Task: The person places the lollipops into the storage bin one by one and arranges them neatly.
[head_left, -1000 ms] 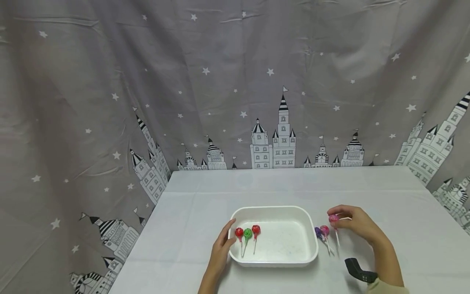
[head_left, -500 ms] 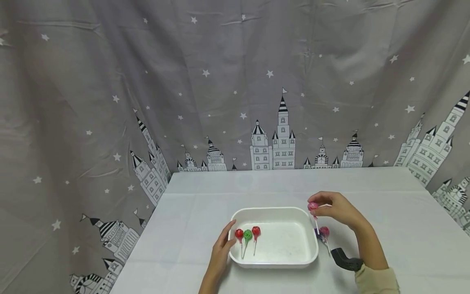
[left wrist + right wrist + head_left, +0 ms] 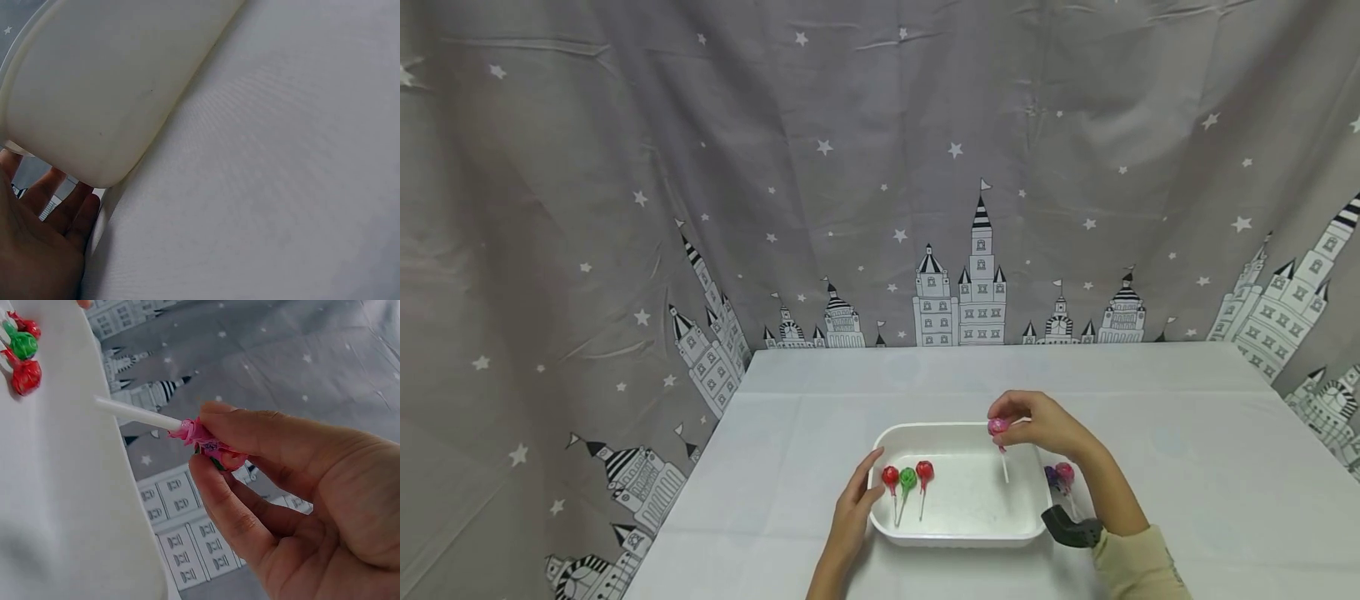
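Observation:
My right hand [image 3: 1033,423] pinches a pink lollipop [image 3: 997,427] by its wrapped head, above the right part of a white tray [image 3: 962,542]. Its white stick [image 3: 140,416] points down in the head view. At the tray's left end my left hand [image 3: 852,504] holds the rim, with thumb and forefinger at the edge. In the left wrist view, other fingers [image 3: 69,209] lie against the tray's outer wall. Inside the tray, on the left, a red lollipop [image 3: 891,476], a green lollipop [image 3: 907,478] and another red lollipop [image 3: 925,472] lie in a row.
Right of the tray, a pink lollipop [image 3: 1064,473] and a purple one [image 3: 1052,477] lie on the white table [image 3: 805,392], partly hidden by the right wrist's black strap mount [image 3: 1071,527]. A grey curtain [image 3: 850,100] printed with castles hangs behind.
My right hand has carried the pink lollipop leftward from the loose ones on the table, across the tray's right rim. The left hand and the lollipops in the tray have stayed put.

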A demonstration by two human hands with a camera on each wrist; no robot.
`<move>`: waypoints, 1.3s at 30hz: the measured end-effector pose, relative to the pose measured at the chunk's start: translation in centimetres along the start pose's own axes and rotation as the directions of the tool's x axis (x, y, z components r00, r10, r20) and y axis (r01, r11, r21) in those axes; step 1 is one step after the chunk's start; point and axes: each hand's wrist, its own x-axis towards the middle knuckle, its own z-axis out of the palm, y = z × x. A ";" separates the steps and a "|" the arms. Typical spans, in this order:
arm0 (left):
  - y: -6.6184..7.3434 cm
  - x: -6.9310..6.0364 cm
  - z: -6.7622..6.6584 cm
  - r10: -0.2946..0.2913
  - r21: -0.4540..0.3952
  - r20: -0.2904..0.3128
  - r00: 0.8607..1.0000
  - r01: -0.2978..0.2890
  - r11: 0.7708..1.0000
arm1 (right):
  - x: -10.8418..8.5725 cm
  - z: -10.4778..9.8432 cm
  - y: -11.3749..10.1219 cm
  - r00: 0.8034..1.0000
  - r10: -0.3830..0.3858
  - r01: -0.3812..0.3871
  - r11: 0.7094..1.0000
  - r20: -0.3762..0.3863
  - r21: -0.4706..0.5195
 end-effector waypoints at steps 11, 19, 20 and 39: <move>2.3 -0.7 -0.1 0.013 -0.024 0.017 1.000 -0.013 1.000 | 2.9 2.5 -1.2 1.000 -0.004 0.004 1.000 0.013 -0.021; -0.1 -0.1 0.1 0.009 0.005 0.003 1.000 -0.009 1.000 | 3.6 4.7 -0.1 1.000 -0.014 0.013 0.998 0.009 0.064; -0.2 -0.1 0.1 0.013 0.008 0.001 1.000 -0.013 1.000 | 3.7 5.0 0.1 1.000 -0.019 0.018 0.997 0.013 0.077; -0.2 0.0 0.0 0.027 -0.003 0.002 1.000 -0.027 1.000 | 4.2 7.1 1.6 0.987 -0.095 0.074 0.984 0.126 0.164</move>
